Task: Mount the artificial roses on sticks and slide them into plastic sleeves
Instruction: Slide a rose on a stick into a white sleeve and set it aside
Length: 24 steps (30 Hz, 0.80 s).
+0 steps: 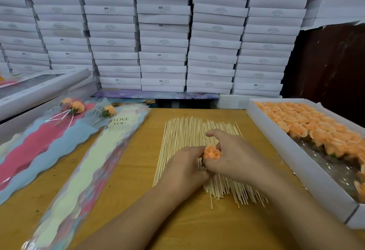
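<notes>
On sleeve [120, 121] "LOVE YOU"; boxes [161, 8] marked "SGS"

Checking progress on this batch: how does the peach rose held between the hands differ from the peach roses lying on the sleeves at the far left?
The peach artificial rose in the hands is gripped by both the left hand and right hand, with no stick visible on it. The peach roses on the plastic sleeves lie untouched, each already on a thin stick. The held one is over the bamboo sticks; the others rest at the table's far left. All share the peach colour.
</notes>
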Tool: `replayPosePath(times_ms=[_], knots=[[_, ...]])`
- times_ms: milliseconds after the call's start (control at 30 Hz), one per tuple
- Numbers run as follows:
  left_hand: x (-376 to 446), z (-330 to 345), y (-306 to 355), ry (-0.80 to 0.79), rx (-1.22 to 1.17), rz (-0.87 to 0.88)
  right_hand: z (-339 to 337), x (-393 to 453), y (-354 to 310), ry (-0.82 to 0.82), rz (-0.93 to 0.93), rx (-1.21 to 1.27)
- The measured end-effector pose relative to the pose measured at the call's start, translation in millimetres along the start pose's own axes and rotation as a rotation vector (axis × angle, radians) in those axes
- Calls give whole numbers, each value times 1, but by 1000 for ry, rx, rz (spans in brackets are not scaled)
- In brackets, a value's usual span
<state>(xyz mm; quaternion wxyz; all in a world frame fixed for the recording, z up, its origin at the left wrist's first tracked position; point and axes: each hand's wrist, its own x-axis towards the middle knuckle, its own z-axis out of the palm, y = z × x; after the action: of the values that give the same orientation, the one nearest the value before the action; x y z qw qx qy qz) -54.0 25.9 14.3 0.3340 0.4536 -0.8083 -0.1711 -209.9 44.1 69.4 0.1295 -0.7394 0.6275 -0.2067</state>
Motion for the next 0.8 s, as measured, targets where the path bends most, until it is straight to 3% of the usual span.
replayPosePath(times_ms=[200,300,400,500,800], knots=[[0,3,2,34,-170,-68,4,-2,14,52,-23,131],[2,2,0,102,-205,-104,-3,2,27,210,22,364],[5,-1,-4,177,-248,-188,-10,3,52,365,119,276],[10,-3,-8,245,-313,-273,-7,3,71,255,197,121],[13,-5,-15,284,-389,-332,21,9,58,38,259,47]])
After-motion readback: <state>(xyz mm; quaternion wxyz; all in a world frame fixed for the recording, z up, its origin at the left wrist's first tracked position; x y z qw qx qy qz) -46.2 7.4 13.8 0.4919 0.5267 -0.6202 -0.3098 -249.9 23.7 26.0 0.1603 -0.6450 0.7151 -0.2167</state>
